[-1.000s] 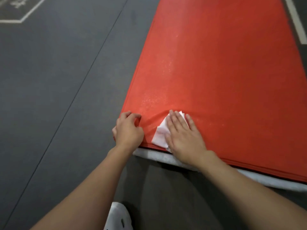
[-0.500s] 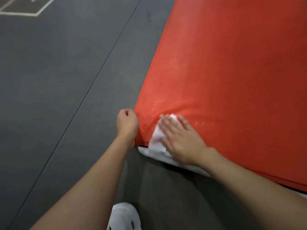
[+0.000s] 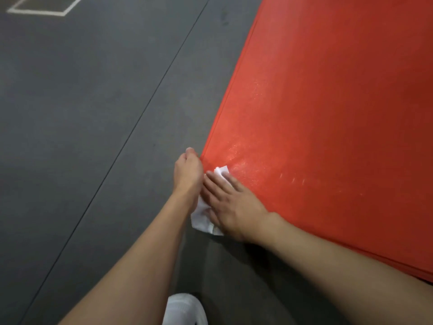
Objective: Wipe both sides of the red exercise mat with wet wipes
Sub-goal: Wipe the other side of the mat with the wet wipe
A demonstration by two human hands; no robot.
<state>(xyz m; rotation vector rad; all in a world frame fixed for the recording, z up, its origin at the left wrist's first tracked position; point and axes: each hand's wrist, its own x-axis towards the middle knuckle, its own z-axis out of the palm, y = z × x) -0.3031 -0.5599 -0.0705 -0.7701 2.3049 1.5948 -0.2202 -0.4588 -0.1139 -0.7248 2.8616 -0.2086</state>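
Note:
The red exercise mat [image 3: 328, 113] lies on the dark floor and fills the right half of the view, with shiny wet streaks near its near-left corner. My left hand [image 3: 187, 172] grips that corner's edge with curled fingers. Beside it, touching it, my right hand [image 3: 232, 202] lies flat with straight fingers pressing a white wet wipe [image 3: 222, 171] onto the mat. Part of the wipe [image 3: 200, 216] sticks out below my palm over the mat's near edge.
Dark grey gym flooring [image 3: 93, 113] with a seam line runs to the left of the mat. White painted lines [image 3: 39, 11] mark the floor at the far left. My white shoe [image 3: 182, 308] shows at the bottom edge.
My right hand has slid the wipe left to the mat's corner, up against my left hand. My left hand has shifted from on top of the corner to gripping its side edge.

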